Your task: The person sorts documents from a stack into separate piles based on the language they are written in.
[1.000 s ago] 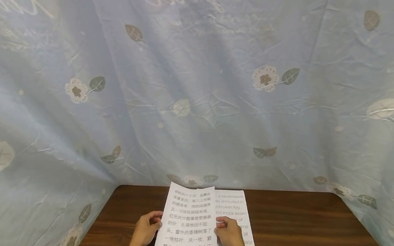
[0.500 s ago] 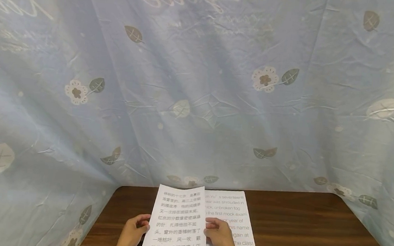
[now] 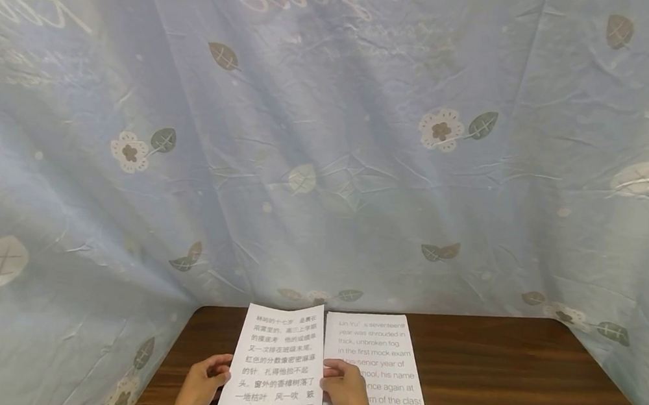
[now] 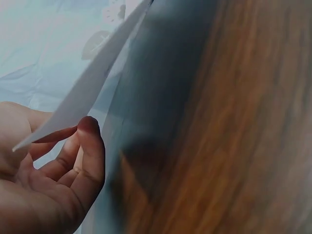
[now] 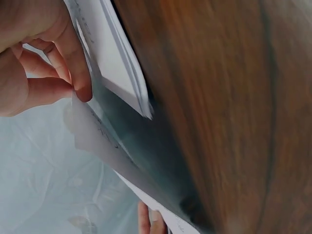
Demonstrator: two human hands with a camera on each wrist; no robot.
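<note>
A white paper sheet [image 3: 279, 371] printed with large Chinese characters is held up at the front of the table. My left hand [image 3: 199, 386] pinches its left edge between thumb and fingers. At the opposite edge, my right hand [image 3: 346, 392] pinches the paper the same way. To the right lies a stack of white pages [image 3: 383, 348] with English text on top, partly covered by the right hand and forearm. In the right wrist view the held sheet [image 5: 95, 136] is tilted off a dark flat surface [image 5: 146, 131], whose kind I cannot tell.
The brown wooden table [image 3: 518, 384] stretches out to the right of the pages. Behind and on both sides hangs a pale blue curtain [image 3: 351, 231] with leaf and flower prints, close to the table's back edge.
Both hands have moved left with the Chinese sheet between them. More of the English page shows now, where the sheet overlapped it earlier.
</note>
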